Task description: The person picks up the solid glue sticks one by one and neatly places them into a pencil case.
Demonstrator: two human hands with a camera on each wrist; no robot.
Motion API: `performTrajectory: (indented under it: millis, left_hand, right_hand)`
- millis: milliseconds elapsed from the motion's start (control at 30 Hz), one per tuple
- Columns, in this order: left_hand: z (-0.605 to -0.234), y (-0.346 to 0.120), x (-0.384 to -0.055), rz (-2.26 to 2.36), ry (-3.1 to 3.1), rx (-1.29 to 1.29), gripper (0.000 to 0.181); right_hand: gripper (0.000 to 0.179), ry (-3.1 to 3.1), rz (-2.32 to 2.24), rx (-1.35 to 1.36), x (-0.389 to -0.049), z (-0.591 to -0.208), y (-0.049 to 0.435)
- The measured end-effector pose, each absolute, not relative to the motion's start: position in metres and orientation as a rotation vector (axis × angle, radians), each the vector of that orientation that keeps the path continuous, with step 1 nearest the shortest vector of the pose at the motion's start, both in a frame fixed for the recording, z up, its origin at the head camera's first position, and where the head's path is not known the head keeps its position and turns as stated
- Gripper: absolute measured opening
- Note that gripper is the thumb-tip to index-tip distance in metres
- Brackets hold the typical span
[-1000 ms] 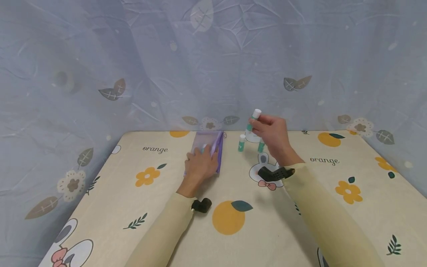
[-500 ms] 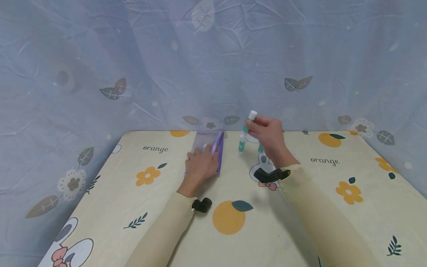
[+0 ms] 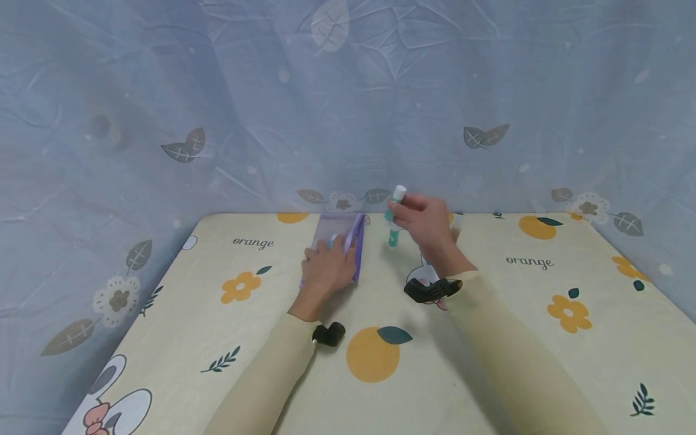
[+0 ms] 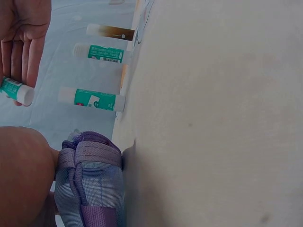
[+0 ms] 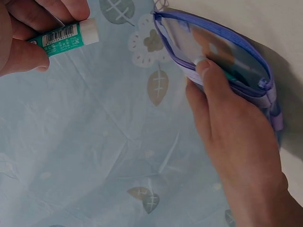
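My right hand [image 3: 426,220] holds a glue stick [image 5: 64,39] with a white cap and green label between thumb and fingers, raised above the table. My left hand [image 3: 326,266] grips a purple mesh zip pouch [image 3: 359,254] lying on the table to the left. In the right wrist view its zipped mouth [image 5: 213,27] gapes, with the thumb inside the rim and fingers outside. Something white and green shows inside by the thumb. Two more green glue sticks, a nearer one [image 4: 94,98] and a farther one [image 4: 106,53], stand upright on the table.
Behind the green glue sticks stands an amber stick with a pale cap [image 4: 111,32]. A cream cloth [image 3: 261,374] printed with oranges, flowers and rabbits covers the table. A grey-blue patterned sheet [image 3: 348,109] hangs along the back edge.
My right hand has moved left and slightly down with the glue stick, toward the pouch, passing over the nearest standing stick. The left hand stays on the pouch.
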State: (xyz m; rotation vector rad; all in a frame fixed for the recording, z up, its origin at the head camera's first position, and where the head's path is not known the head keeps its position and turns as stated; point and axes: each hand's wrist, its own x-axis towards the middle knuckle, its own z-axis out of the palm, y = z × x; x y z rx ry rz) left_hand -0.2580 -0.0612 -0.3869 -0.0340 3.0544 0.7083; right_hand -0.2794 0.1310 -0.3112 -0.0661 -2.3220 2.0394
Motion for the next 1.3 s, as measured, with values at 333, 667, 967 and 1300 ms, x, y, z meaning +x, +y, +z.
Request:
performTrajectory:
  millis: [333, 667, 967, 1300]
  left_hand:
    - [-0.389, -0.062, -0.259, 0.725, 3.052, -0.029, 0.061]
    - [-0.386, -0.061, -0.257, 0.709, 3.058, -0.033, 0.060]
    - [-0.387, -0.061, -0.258, 0.699, 3.072, -0.031, 0.060]
    - [-0.391, -0.061, -0.259, 0.683, 3.076, -0.028, 0.061]
  right_hand:
    - [0.048, -2.343, 2.046, -0.023, -0.279, -0.319, 0.127]
    - [0.046, -2.351, 2.037, -0.020, -0.279, -0.325, 0.120]
    - [0.047, -2.346, 2.069, -0.039, -0.278, -0.327, 0.114]
    - [0.046, -2.345, 2.063, 0.002, -0.276, -0.332, 0.111]
